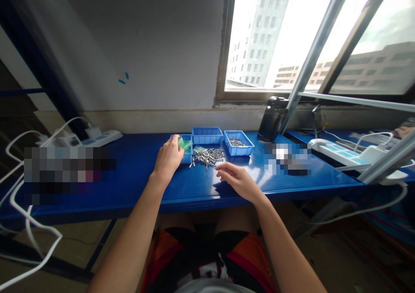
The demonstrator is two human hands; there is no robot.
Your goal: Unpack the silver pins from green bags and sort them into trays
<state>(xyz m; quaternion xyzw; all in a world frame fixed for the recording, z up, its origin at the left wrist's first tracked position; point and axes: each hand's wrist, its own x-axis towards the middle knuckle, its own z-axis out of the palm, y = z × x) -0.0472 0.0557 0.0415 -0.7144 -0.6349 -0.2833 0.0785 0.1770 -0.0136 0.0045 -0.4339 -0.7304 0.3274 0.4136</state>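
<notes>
My left hand [169,153] is at the left blue bin [187,159], its fingers closed at a crumpled green, see-through plastic bag [185,144]. The bag's lower part lies inside the bin, and the fingertips are partly hidden. To the right, a loose pile of metal screws [207,156] lies on the blue table [197,188]. My right hand [239,179] hovers at the pile's near right edge, its fingers slightly bent and apart. One screw lies close to its fingertips; whether they touch is unclear.
A blue bin [207,140] stands behind the pile, and another blue bin [243,149] with screws stands right of it. A black bottle [272,119] is near the window. Power strips [343,152] with white cables lie on both sides. A metal post [311,50] rises at the right.
</notes>
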